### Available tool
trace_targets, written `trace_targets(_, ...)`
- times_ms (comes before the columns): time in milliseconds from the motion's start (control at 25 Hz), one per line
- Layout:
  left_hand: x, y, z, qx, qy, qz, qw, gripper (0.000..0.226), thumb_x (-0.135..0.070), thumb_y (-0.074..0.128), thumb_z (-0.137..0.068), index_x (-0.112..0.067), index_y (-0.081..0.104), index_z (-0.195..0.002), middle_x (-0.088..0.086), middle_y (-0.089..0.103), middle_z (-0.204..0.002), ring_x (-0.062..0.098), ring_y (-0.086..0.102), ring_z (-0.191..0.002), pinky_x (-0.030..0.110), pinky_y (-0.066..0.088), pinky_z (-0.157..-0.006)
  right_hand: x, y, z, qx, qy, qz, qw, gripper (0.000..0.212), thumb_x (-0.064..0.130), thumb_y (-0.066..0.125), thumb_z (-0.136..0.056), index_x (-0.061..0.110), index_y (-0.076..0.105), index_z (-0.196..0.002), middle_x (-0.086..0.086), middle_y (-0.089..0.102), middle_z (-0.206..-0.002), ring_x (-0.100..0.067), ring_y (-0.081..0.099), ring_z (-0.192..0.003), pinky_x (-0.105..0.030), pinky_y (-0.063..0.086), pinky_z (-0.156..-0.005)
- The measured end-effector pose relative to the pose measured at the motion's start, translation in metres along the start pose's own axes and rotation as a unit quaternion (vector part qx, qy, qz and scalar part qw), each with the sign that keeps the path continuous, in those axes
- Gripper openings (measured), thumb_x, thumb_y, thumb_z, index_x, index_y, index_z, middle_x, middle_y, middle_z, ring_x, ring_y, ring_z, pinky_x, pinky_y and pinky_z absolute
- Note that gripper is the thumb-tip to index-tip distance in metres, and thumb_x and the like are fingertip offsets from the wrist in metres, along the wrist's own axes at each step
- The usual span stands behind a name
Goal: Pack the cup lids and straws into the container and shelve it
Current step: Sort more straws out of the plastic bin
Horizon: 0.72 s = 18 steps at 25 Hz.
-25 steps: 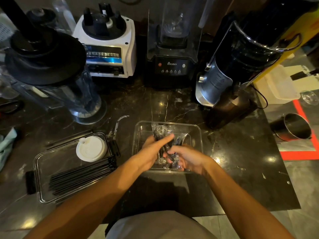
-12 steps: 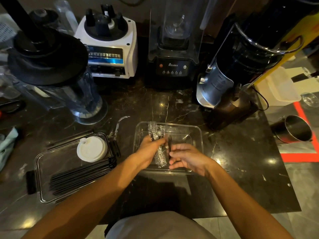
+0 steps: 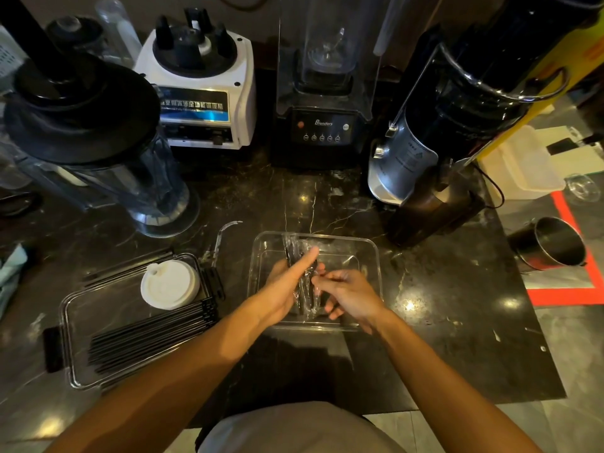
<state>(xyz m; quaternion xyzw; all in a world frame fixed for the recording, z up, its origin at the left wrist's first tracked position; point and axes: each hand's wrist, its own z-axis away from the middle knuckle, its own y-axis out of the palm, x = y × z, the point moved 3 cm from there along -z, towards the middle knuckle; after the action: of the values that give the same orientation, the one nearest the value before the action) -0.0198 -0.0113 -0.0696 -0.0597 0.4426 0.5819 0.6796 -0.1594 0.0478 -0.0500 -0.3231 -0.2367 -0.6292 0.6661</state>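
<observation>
wrapped straws (image 3: 302,282) now lie straighter along the container's (image 3: 376,256) left side; left hand (image 3: 287,286) grips them, right hand (image 3: 349,292) has let go, fingers relaxed. lids (image 3: 170,284) remain unpacked.

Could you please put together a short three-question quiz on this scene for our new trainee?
1. True or false: the white cup lid lies inside the clear container.
2. Which hand grips the wrapped straws over the container?
A. left hand
B. right hand
C. neither
3. Fill in: the loose black straws lie on the flat clear ____, left of the container.

Key
1. False; it sits on the flat clear lid with the black straws.
2. A; the right hand's fingers only touch the bundle.
3. lid
</observation>
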Motion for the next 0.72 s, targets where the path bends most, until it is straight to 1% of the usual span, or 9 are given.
trace_targets(80,0.001,-0.005,-0.006,-0.035,0.028,-0.043,0.998,0.053,-0.039,0.077,-0.088,-0.002,0.064,-0.124,0.012,0.077,-0.114,0.016,0.071,-0.112,0.046,0.041,-0.115,0.003,-0.009,0.0,0.014,0.003,0.039,0.999,0.021,0.027,0.069,-0.099,0.012,0.073,-0.114,-0.006,0.074,-0.102,-0.009,0.064,-0.065,-0.027,0.057,-0.057)
trace_targets(160,0.0,-0.011,-0.01,-0.056,0.043,-0.081,0.994,0.04,-0.031,0.077,-0.089,-0.002,0.068,-0.116,0.009,0.079,-0.106,0.018,0.071,-0.111,0.046,0.04,-0.116,0.01,-0.027,-0.004,-0.019,-0.01,0.063,0.998,0.02,0.019,0.066,-0.101,0.012,0.069,-0.119,-0.007,0.073,-0.107,-0.013,0.067,-0.075,-0.028,0.059,-0.062)
trace_targets(280,0.005,-0.01,-0.011,-0.018,0.007,-0.076,0.997,0.028,-0.011,0.075,-0.09,-0.005,0.069,-0.116,0.012,0.078,-0.111,0.025,0.074,-0.108,0.046,0.049,-0.109,0.02,-0.042,-0.011,-0.069,-0.081,0.067,0.992,0.026,0.009,0.055,-0.105,0.019,0.067,-0.125,-0.003,0.069,-0.123,-0.017,0.069,-0.109,-0.029,0.06,-0.081)
trace_targets(360,0.011,-0.004,-0.009,0.009,-0.048,-0.052,0.997,0.033,-0.007,0.074,-0.09,-0.003,0.067,-0.122,0.014,0.075,-0.117,0.027,0.074,-0.108,0.046,0.055,-0.102,0.029,-0.036,-0.013,-0.066,-0.142,0.115,0.981,0.04,0.003,0.049,-0.105,0.021,0.062,-0.138,0.004,0.064,-0.138,-0.011,0.058,-0.13,-0.021,0.05,-0.101)
trace_targets(440,0.013,0.001,-0.01,0.033,-0.083,-0.048,0.995,0.032,-0.007,0.072,-0.092,-0.003,0.066,-0.123,0.015,0.075,-0.116,0.027,0.074,-0.107,0.044,0.057,-0.098,0.037,-0.025,-0.016,-0.044,-0.17,0.17,0.97,0.055,-0.007,0.046,-0.1,0.02,0.055,-0.147,0.006,0.057,-0.146,-0.005,0.048,-0.138,-0.009,0.036,-0.107)
trace_targets(480,0.012,0.002,-0.009,0.041,-0.098,-0.055,0.993,0.031,-0.008,0.07,-0.094,-0.002,0.066,-0.124,0.016,0.075,-0.115,0.026,0.074,-0.107,0.043,0.057,-0.098,0.039,-0.021,-0.018,-0.03,-0.172,0.188,0.966,0.06,-0.011,0.046,-0.097,0.02,0.054,-0.148,0.005,0.056,-0.148,-0.005,0.047,-0.14,-0.01,0.034,-0.11)
trace_targets(600,0.011,0.002,-0.007,0.069,-0.129,-0.078,0.986,0.035,-0.01,0.066,-0.097,-0.002,0.062,-0.131,0.019,0.072,-0.121,0.026,0.072,-0.111,0.039,0.059,-0.092,0.033,-0.011,-0.029,0.025,-0.144,0.204,0.968,0.074,-0.016,0.048,-0.086,0.023,0.054,-0.148,0.0,0.057,-0.15,-0.013,0.05,-0.141,-0.036,0.038,-0.12)
trace_targets(640,0.011,0.001,-0.006,0.08,-0.137,-0.097,0.983,0.036,-0.012,0.065,-0.097,-0.003,0.061,-0.132,0.019,0.072,-0.122,0.026,0.072,-0.112,0.036,0.06,-0.087,0.03,-0.01,-0.03,0.037,-0.131,0.205,0.969,0.075,-0.017,0.049,-0.085,0.023,0.054,-0.148,0.0,0.058,-0.15,-0.013,0.051,-0.141,-0.039,0.038,-0.121)
trace_targets(720,0.013,-0.002,-0.005,0.095,-0.156,-0.139,0.973,0.036,-0.019,0.068,-0.096,-0.008,0.061,-0.13,0.014,0.075,-0.118,0.022,0.072,-0.112,0.038,0.056,-0.094,0.029,-0.013,-0.029,0.04,-0.124,0.218,0.967,0.068,-0.018,0.05,-0.09,0.019,0.054,-0.147,0.0,0.06,-0.148,-0.012,0.052,-0.14,-0.034,0.039,-0.119)
